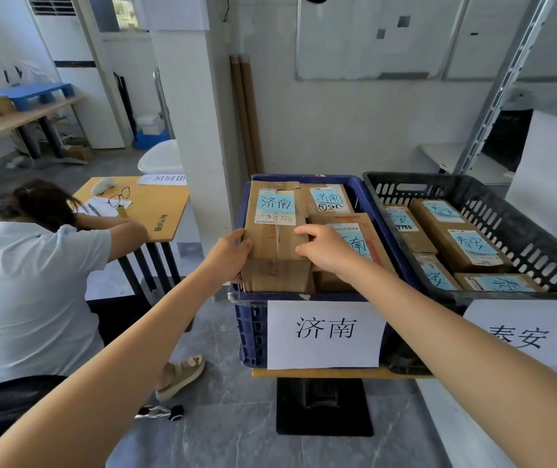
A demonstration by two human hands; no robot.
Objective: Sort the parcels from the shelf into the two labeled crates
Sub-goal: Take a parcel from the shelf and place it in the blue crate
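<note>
A blue crate (pixel 253 325) with a white paper sign stands in front of me, full of cardboard parcels with blue handwritten labels. On top at its left lies a long cardboard parcel (pixel 275 211). My left hand (pixel 228 255) grips its near left corner, fingers curled round the edge. My right hand (pixel 324 248) rests on its near right side, fingers bent over the top. To the right stands a black crate (pixel 523 228) with its own sign and several labelled parcels (pixel 455 234) inside.
A person in a light shirt (pixel 24 292) sits at the left, leaning on a small wooden desk (pixel 155 211) with glasses on it. A white pillar (pixel 196 113) stands behind the blue crate. A metal shelf upright (pixel 503 82) rises at the right.
</note>
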